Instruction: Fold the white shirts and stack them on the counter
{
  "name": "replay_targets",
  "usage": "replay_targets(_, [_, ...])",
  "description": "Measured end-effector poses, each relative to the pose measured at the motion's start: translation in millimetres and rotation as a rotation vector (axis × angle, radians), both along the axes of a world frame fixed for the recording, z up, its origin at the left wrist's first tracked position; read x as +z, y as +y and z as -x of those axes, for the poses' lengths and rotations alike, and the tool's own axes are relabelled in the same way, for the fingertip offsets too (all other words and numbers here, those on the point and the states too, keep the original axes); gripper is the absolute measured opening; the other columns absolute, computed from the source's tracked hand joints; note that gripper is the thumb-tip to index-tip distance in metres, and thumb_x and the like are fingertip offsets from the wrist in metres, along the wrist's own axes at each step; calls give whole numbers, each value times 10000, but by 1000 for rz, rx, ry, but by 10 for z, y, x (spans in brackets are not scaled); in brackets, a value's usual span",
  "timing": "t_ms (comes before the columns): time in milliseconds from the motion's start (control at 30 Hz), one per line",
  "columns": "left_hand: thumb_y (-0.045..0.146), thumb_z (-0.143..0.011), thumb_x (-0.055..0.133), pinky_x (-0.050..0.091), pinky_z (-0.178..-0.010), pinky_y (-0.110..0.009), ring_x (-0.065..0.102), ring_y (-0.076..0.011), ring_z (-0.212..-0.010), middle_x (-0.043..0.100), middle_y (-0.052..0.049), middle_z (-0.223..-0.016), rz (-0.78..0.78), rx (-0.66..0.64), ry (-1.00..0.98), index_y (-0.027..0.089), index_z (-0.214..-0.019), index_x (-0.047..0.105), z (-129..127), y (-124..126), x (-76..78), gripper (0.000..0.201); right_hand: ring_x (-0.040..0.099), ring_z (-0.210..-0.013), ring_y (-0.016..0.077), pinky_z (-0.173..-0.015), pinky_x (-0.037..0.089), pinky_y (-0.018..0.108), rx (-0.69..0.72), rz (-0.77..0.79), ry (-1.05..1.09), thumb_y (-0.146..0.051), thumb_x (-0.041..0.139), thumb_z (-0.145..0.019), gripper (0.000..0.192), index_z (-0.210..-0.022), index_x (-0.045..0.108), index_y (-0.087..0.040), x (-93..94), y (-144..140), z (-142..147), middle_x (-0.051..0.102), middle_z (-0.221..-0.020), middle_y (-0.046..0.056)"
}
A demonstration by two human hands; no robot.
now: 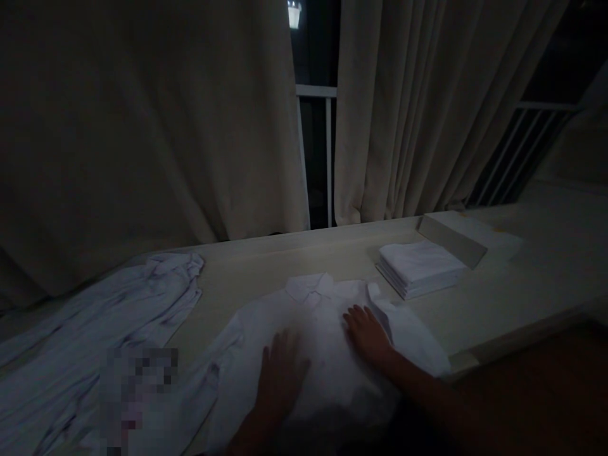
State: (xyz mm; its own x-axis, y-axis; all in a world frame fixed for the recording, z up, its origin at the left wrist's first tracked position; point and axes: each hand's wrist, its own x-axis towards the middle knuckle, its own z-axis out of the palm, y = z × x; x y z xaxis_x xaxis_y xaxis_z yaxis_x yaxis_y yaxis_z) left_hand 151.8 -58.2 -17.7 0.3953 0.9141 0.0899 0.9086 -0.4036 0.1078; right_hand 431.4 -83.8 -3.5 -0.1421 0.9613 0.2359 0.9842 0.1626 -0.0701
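At the far left of the dimly lit bench (266, 266), a heap of crumpled white garments (95, 329) is spread out, part of it hidden by a blurred patch. Just to its right, a white collared shirt (327, 304) is laid flat on the bench, collar pointing toward the curtains (142, 126) behind. The left hand (282, 373) is pressed palm-down on the lower middle of the shirt, fingers extended and flat, nothing gripped. Beside it, the right hand (365, 332) is likewise laid open on the shirt's right half, fingers spread against the cloth near a turned-up fold of fabric. Further right, apart from the shirt, a neat stack of folded white cloth (420, 267) is set on the bench, with a flat grey board (451, 239) just behind it. A white railing (327, 152) is seen through the gap between the curtains.
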Motion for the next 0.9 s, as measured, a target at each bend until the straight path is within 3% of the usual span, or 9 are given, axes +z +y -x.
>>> replay_targets(67, [568,-905,297,132,-1138,-612,139,-358,-1458,197,-98,-1588,-5,65,28,272,-1481,305,28,-107,-126,647,257,-1413,314,-1138,171,505,-3,35,85,-354,417,-967,501,-1432,423,-169,-147,-113,214,361,-1511,133])
replay_targets(167, [571,-904,295,96,-1140,-626,108,-354,-1462,178,-90,-1588,-21,97,55,288,-1484,287,129,-191,-152,645,191,-1434,335,-1127,171,560,-34,63,178,-458,389,-970,554,-1465,379,-208,-244,-254,373,288,-1545,114])
replay_targets(367, [590,-881,323,102,-1136,-644,107,-363,-1453,174,-88,-1578,-34,106,67,292,-1483,279,178,-366,-88,674,205,-1431,330,-1124,182,579,-42,61,207,-445,390,-962,538,-1457,398,-234,-174,-428,457,293,-1538,98])
replay_targets(567, [568,-878,313,45,-1148,-634,78,-362,-1451,161,-94,-1578,-39,105,25,282,-1476,296,202,-431,-181,664,242,-1416,350,-1123,191,568,-59,112,218,-445,397,-946,539,-1444,426,-241,-139,-518,531,315,-1530,93])
replay_targets(633, [568,-874,302,26,-1152,-624,72,-351,-1454,149,-82,-1583,-14,114,21,296,-1478,287,220,-411,-199,662,314,-1383,364,-1110,225,544,-56,125,198,-449,458,-913,527,-1392,493,-233,-97,-460,542,387,-1497,114])
replay_targets(733, [600,-843,332,65,-1133,-651,141,-384,-1444,200,-124,-1573,104,99,29,273,-1472,322,225,-287,-144,709,493,-1225,366,-1039,331,497,-48,99,164,-448,529,-868,389,-1137,668,-204,27,-247,553,598,-1281,147])
replay_targets(800, [594,-824,369,161,-1111,-651,281,-408,-1402,348,-183,-1515,155,94,-17,223,-1415,448,206,-118,-55,703,561,-1112,328,-987,386,453,-62,44,200,-403,468,-904,327,-998,697,-189,112,-34,555,660,-1123,137])
replay_targets(900, [478,-855,359,329,-1076,-527,500,-335,-1259,573,-194,-1319,60,112,-226,158,-1227,615,142,261,76,554,583,-1072,280,-953,430,391,-76,-35,329,-285,344,-938,370,-1062,672,-169,162,351,530,662,-1105,128])
